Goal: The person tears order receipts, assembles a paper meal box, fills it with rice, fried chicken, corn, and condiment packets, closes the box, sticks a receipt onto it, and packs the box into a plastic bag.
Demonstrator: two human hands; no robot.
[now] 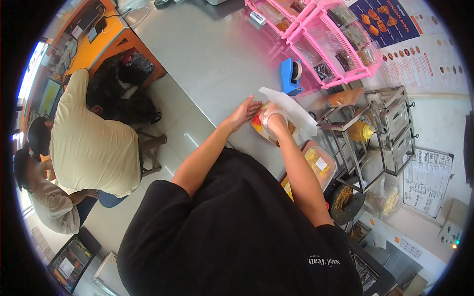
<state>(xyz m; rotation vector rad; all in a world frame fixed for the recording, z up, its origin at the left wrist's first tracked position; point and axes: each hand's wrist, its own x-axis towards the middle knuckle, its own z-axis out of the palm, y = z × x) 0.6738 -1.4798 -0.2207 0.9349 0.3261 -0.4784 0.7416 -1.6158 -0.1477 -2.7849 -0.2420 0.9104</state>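
Note:
My left hand (244, 113) is bare, with its fingers stretched out beside the left edge of a food box (257, 122). The box shows red and yellow on its side, and its white lid (291, 112) stands raised on the right. My right hand (275, 121) appears to wear a clear plastic glove and reaches down into the box. Its fingers are hidden there, so what they touch cannot be made out. Close to my right forearm lies a clear-lidded tub of yellow food (318, 165).
Beyond the box are a blue tape dispenser (291, 78) and a pink rack (326, 44) of packets on the steel counter (197, 54). A metal rack (365, 133) holds a yellow squeeze bottle (364, 132). A dark pan (347, 203) sits at right. Two people sit at left.

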